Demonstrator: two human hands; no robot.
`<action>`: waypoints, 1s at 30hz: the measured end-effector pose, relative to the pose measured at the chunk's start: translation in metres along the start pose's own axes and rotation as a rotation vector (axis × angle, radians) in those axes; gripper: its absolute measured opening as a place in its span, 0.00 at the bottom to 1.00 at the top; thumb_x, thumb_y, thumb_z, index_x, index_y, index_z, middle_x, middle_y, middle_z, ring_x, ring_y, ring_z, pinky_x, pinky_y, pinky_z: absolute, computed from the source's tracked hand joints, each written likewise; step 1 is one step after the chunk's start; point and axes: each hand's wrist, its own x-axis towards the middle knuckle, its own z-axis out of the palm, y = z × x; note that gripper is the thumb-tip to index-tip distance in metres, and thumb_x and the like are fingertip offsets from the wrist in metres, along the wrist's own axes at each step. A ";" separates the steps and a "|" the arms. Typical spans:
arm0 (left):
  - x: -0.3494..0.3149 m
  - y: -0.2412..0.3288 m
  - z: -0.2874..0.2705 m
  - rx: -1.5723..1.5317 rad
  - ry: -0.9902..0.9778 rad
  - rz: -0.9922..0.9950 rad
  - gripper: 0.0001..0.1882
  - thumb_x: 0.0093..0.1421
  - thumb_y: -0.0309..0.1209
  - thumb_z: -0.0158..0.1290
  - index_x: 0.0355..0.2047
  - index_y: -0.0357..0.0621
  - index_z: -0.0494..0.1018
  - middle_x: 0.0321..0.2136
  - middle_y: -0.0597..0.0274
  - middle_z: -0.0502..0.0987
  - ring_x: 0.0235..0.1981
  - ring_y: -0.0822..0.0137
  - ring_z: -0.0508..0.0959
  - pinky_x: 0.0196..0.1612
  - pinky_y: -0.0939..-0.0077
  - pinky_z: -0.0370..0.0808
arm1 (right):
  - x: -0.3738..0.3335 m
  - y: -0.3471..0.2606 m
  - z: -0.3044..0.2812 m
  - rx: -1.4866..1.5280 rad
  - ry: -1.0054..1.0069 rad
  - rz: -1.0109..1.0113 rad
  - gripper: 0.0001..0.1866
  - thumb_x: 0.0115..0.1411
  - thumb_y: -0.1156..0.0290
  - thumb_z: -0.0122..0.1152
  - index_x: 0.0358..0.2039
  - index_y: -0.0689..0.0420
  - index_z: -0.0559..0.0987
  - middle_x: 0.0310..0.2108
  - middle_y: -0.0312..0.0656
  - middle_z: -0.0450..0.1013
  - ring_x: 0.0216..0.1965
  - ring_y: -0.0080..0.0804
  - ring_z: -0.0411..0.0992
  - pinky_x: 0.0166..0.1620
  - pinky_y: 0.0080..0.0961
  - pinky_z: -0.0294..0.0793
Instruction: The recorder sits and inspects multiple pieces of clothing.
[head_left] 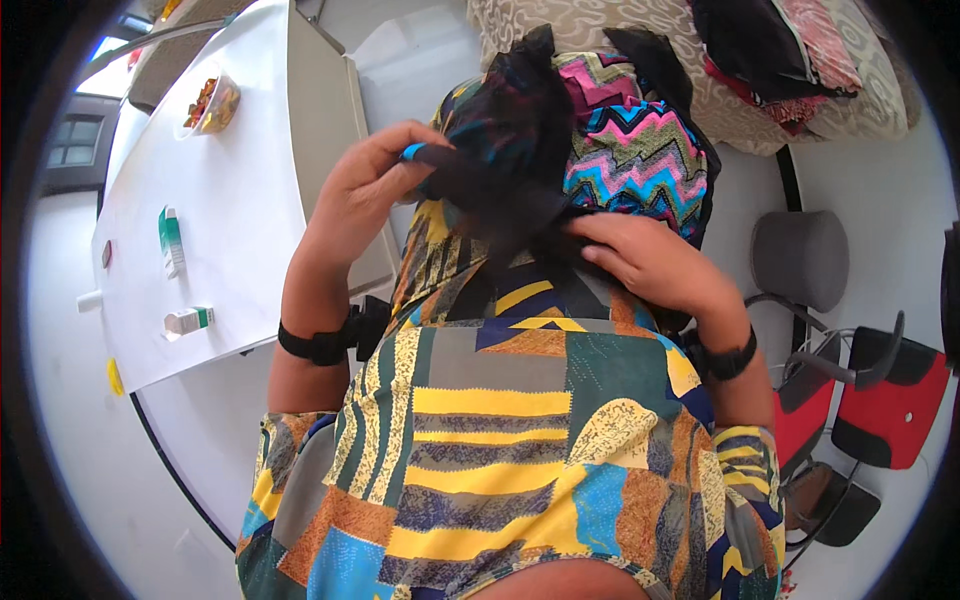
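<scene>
Across my lap lies a garment with a pink, blue, olive and black zigzag panel and sheer black cloth. My left hand pinches a bunched part of the black cloth, with a bit of bright blue at its fingertips. On the other side, my right hand is closed on the black cloth along the near edge of the zigzag panel. Between the two hands the black cloth is smeared by motion. Part of the left fingers is hidden behind it.
The white table at left bears a clear tub of orange-brown pieces and two green-and-white boxes. Ahead, folded clothes lie on a beige patterned cushion. Red-and-black chairs stand at right.
</scene>
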 end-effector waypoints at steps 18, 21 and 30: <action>0.052 0.010 0.010 -0.247 0.364 0.069 0.09 0.64 0.27 0.47 0.41 0.37 0.72 0.33 0.68 0.76 0.34 0.80 0.74 0.37 0.88 0.70 | 0.089 0.004 -0.045 1.247 0.256 -0.217 0.24 0.67 0.66 0.47 0.58 0.67 0.62 0.46 0.45 0.69 0.47 0.31 0.71 0.46 0.29 0.76; 0.048 -0.009 0.006 -0.140 0.369 0.005 0.09 0.63 0.27 0.49 0.42 0.37 0.72 0.34 0.67 0.76 0.35 0.78 0.74 0.39 0.85 0.71 | 0.087 -0.002 -0.018 1.296 0.268 -0.099 0.24 0.67 0.67 0.49 0.59 0.67 0.62 0.47 0.44 0.69 0.47 0.30 0.70 0.46 0.28 0.76; 0.033 -0.005 0.041 0.618 0.413 0.288 0.20 0.50 0.33 0.62 0.43 0.40 0.73 0.41 0.57 0.76 0.43 0.58 0.74 0.48 0.69 0.69 | 0.087 -0.008 0.017 1.100 0.303 -0.015 0.21 0.65 0.70 0.51 0.57 0.63 0.67 0.46 0.40 0.71 0.46 0.26 0.70 0.46 0.23 0.73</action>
